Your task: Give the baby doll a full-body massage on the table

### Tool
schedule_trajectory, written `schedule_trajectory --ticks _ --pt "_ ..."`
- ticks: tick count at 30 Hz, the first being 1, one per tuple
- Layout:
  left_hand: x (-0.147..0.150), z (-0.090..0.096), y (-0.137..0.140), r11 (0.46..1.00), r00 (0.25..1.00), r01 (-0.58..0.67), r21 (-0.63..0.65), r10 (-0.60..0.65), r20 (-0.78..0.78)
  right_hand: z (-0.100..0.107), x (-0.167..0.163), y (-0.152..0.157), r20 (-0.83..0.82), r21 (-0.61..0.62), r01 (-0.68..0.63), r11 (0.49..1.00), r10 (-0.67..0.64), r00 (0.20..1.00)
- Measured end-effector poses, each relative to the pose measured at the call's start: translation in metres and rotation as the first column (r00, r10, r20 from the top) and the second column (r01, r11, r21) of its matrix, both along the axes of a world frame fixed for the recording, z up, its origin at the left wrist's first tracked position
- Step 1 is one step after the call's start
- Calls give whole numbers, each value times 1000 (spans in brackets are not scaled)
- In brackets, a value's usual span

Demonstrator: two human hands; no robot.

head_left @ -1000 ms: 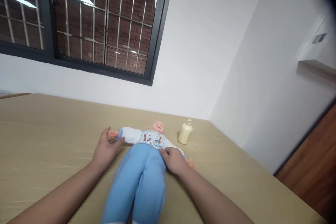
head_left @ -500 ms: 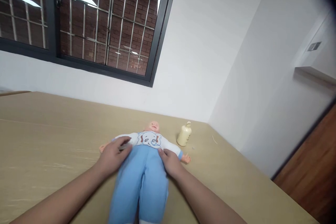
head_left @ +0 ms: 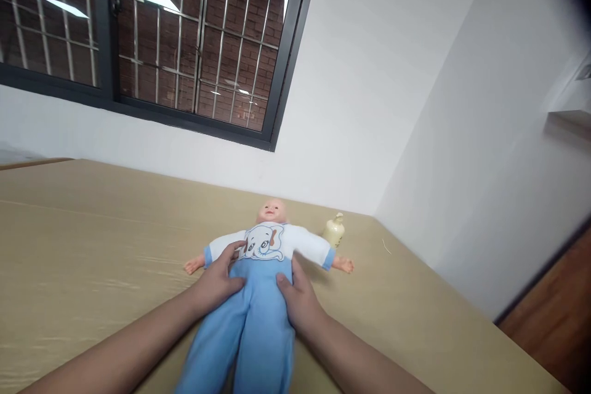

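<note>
A baby doll (head_left: 263, 311) in a white top with an elephant picture and light blue trousers lies face up in front of me, head pointing away. My left hand (head_left: 220, 280) grips its waist from the left, thumb over the trousers and fingers up against the top. On the other side my right hand (head_left: 300, 300) holds the waist, its thumb on the trousers and its fingers partly hidden. The doll's upper body looks slightly raised, with a shadow under its arm on the right. Just behind that arm stands a cream bottle (head_left: 335, 232), its lower part covered.
The tan table (head_left: 115, 209) reaches back to a white wall. A dark-framed window (head_left: 272, 98) with metal bars is above it. A thin pale strand (head_left: 386, 247) lies right of the bottle. A wooden brown surface (head_left: 554, 308) shows at the far right.
My hands have closed in round the doll's waist. Its upper body has risen and turned a little, and its arm now covers part of the bottle. The view has shifted slightly.
</note>
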State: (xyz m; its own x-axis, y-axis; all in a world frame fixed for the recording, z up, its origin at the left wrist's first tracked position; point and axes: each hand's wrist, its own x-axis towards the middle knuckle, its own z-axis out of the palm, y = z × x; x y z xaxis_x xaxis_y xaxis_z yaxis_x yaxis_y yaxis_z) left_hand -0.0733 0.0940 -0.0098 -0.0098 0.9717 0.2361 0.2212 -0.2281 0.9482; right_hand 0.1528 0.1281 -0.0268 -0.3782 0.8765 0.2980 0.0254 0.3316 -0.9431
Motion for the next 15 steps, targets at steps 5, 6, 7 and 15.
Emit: schedule_trajectory --ticks 5,6,7,15 --pt "11 14 -12 966 773 257 42 -231 591 22 12 -33 181 479 -34 877 -60 982" --pt "11 17 -15 954 698 292 66 -260 668 27 14 -39 202 567 -101 818 -20 979" --pt "10 20 -18 939 633 335 77 -285 720 31 15 -44 211 625 -160 764 32 977" --pt "-4 22 -30 697 244 708 114 -393 887 23 8 -23 39 246 -120 962 115 993"
